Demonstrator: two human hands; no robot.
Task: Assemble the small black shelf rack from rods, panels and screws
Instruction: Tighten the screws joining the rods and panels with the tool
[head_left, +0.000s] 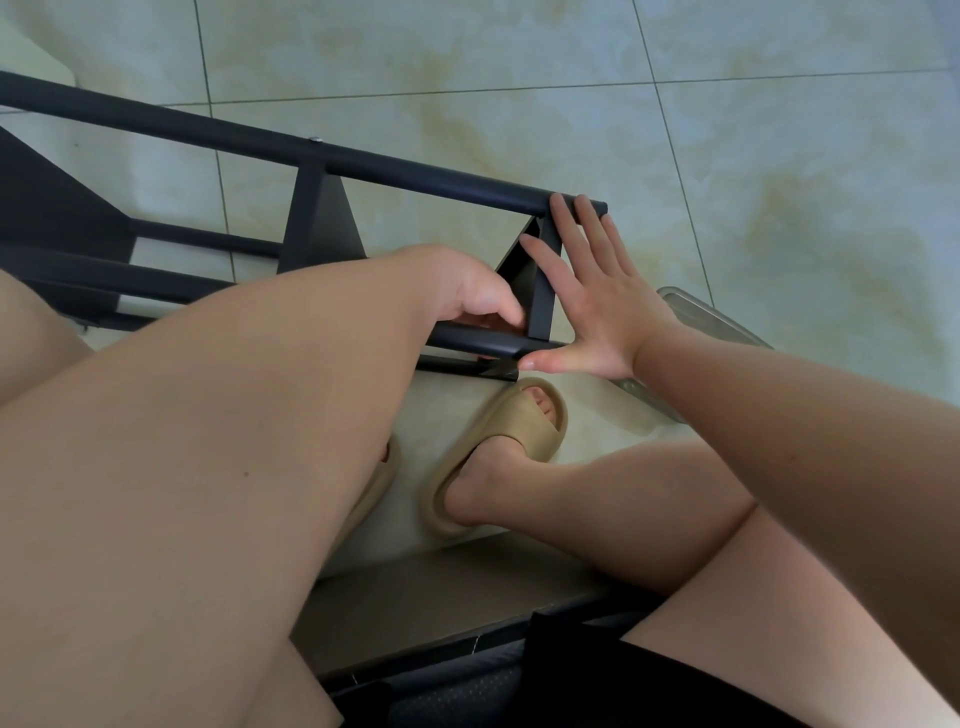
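Observation:
The black shelf rack (322, 161) lies on its side on the tiled floor, its long rods running from upper left to the middle. Its end panel (543, 296) stands near the centre. My right hand (592, 296) lies flat and open against that end panel, fingers straight up to the top rod's end, thumb touching the lower rod (483, 340). My left hand (472, 296) reaches inside the rack at the lower rod, fingers curled under it and partly hidden. Whether it holds a screw I cannot tell.
A clear plastic container (711, 325) sits on the floor just right of my right wrist. My foot in a tan slipper (498, 447) rests below the rack's end. My knees fill the lower frame. Pale floor tiles (675, 130) spread beyond the rack.

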